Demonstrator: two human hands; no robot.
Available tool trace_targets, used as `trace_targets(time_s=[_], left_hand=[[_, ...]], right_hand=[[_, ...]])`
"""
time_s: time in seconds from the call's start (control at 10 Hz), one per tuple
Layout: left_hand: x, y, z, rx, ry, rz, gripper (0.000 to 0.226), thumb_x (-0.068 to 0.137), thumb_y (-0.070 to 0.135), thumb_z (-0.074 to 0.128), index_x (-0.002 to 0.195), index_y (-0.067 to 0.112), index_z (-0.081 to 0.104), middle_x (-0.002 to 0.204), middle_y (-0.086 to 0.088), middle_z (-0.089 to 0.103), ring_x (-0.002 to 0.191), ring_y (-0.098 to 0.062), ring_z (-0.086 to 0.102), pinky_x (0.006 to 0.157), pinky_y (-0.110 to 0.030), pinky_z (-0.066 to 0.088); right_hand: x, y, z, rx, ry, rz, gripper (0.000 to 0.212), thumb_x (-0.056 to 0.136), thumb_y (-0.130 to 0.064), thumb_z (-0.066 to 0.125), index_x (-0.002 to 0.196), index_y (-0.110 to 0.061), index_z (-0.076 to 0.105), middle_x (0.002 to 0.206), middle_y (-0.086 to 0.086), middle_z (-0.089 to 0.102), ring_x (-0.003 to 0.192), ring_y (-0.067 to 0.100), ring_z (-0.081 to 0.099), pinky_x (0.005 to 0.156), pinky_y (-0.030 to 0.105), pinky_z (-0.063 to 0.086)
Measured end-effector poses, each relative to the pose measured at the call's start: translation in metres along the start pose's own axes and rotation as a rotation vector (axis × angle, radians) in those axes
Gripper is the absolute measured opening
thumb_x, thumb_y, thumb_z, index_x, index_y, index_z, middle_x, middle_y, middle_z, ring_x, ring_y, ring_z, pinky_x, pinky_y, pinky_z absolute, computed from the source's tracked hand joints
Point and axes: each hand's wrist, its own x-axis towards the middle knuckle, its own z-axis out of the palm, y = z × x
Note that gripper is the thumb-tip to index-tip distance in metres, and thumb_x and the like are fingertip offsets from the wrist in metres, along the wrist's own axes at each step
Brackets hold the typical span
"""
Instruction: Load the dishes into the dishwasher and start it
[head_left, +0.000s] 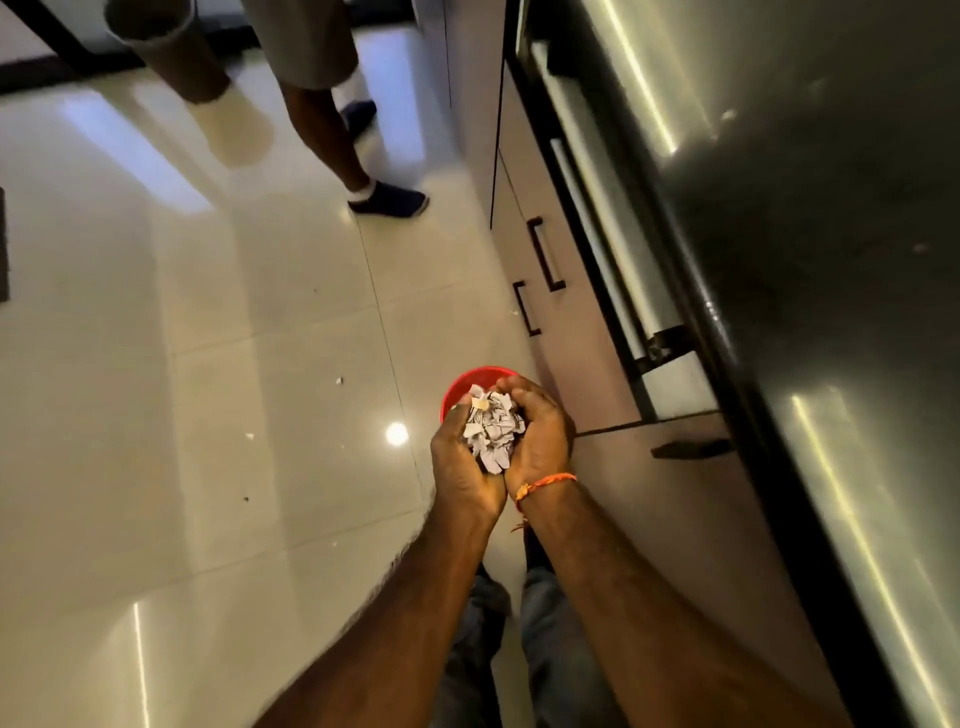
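My left hand (462, 467) and my right hand (543, 436) are cupped together around a heap of torn paper scraps (491, 428). They hover just above a small red bin (470, 382) that stands on the floor by the cabinets; my hands hide most of it. An orange thread is tied round my right wrist. No dishes are in sight, and I cannot tell which of the fronts on the right is the dishwasher.
Grey cabinet fronts with black handles (545, 254) line the right side under a dark glossy counter (779, 208). Another person's legs (353, 156) stand ahead on the shiny tiled floor. A brown bin (171, 52) is at far left. Small paper bits (340, 381) lie on the tiles.
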Motion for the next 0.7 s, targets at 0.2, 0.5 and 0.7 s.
trace_targets(time_s=[0.2, 0.5, 0.7], left_hand=[[0.162, -0.037, -0.085, -0.02, 0.094, -0.138, 0.056, 0.098, 0.025, 0.053, 0.146, -0.004, 0.047, 0.149, -0.024, 0.049, 0.142, -0.038, 0.043, 0.121, -0.046, 0.032], [0.294, -0.065, -0.163, 0.326, 0.331, -0.134, 0.044, 0.092, 0.033, 0.055, 0.13, 0.013, 0.064, 0.121, -0.008, 0.073, 0.118, -0.029, 0.065, 0.101, -0.044, 0.052], [0.259, -0.036, -0.132, 0.403, 0.342, -0.107, 0.016, 0.1, 0.018, 0.049, 0.108, 0.011, 0.061, 0.097, -0.001, 0.067, 0.09, -0.015, 0.064, 0.074, -0.031, 0.055]], right_hand=[[0.17, 0.083, -0.029, -0.123, 0.128, 0.073, 0.019, 0.083, -0.009, 0.063, 0.096, 0.0, 0.074, 0.096, 0.022, 0.073, 0.08, 0.034, 0.071, 0.07, 0.038, 0.059], [0.308, 0.135, -0.066, -0.465, 0.287, 0.16, 0.031, 0.097, -0.033, 0.051, 0.085, -0.013, 0.072, 0.085, 0.009, 0.075, 0.078, 0.029, 0.07, 0.066, 0.035, 0.054], [0.274, 0.107, -0.053, -0.509, 0.3, 0.148, 0.026, 0.101, -0.027, 0.053, 0.077, -0.02, 0.06, 0.083, 0.003, 0.064, 0.066, 0.014, 0.056, 0.056, 0.027, 0.04]])
